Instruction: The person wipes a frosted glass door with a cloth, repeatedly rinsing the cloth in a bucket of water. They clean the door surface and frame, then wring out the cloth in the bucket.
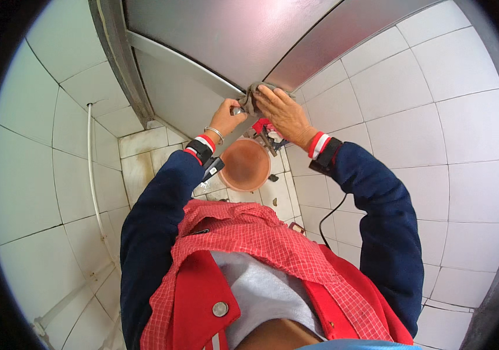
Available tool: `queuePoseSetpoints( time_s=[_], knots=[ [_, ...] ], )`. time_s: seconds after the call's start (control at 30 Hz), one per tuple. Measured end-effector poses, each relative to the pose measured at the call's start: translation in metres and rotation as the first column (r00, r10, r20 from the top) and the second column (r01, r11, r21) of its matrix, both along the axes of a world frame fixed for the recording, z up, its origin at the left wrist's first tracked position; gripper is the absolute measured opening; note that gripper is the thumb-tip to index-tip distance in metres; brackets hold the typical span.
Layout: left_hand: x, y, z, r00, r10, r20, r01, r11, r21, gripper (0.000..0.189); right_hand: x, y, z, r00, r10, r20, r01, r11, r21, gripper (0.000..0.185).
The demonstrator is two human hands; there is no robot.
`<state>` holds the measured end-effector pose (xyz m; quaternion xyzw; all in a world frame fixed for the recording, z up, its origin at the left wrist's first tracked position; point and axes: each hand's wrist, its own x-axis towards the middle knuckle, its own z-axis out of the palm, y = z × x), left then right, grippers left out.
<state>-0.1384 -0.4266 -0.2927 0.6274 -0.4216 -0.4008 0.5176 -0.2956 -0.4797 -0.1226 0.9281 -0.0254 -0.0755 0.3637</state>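
My left hand [226, 119], a bracelet at its wrist, has its fingers around a shiny metal door knob [237, 111]. Beside it, my right hand [283, 110] presses a damp-looking grey-brown cloth [253, 94] against the door by the knob, its fingers extended over the fabric. The cloth lies bunched, and part of it is hidden under my palm. Both hands work on a metal-framed door [183, 70] with a pale lower panel and a glossy upper panel. Below my hands, a round orange-brown plastic basin [246, 165] stands on the floor.
White wall tiles [398, 131] rise close on the right. On the left wall runs a thin white pipe [90, 166]. Crumpled red and dark fabric [267, 127] lies behind the basin. Small dark debris [273, 178] is on the tiled floor [271, 197]. A black cable [326, 218] hangs by my right sleeve.
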Motion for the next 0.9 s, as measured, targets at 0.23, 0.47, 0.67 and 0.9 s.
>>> queuePoseSetpoints(
  time_s=[0.23,0.47,0.67,0.9],
  knots=[
    [-0.003,-0.014,-0.016,0.98,0.176,0.09,-0.146,0.951,-0.272,0.044,0.018,-0.029,0.113,0.903,0.026,0.43,0.008,0.997,-0.078,0.048],
    [-0.012,-0.014,-0.009,0.971,0.224,-0.086,-0.237,0.953,-0.188,0.045,0.049,-0.037,0.059,0.889,-0.027,0.457,0.024,1.0,0.013,0.043],
    [-0.014,-0.019,-0.012,0.961,0.213,-0.179,-0.252,0.937,-0.241,0.047,0.041,-0.029,-0.034,0.936,-0.006,0.351,-0.146,0.903,0.403,0.036],
    [-0.008,0.053,-0.007,0.665,0.054,-0.745,-0.149,0.987,-0.062,0.037,0.062,0.025,-0.049,0.787,-0.44,0.432,-0.234,0.436,0.869,0.057]
  ],
)
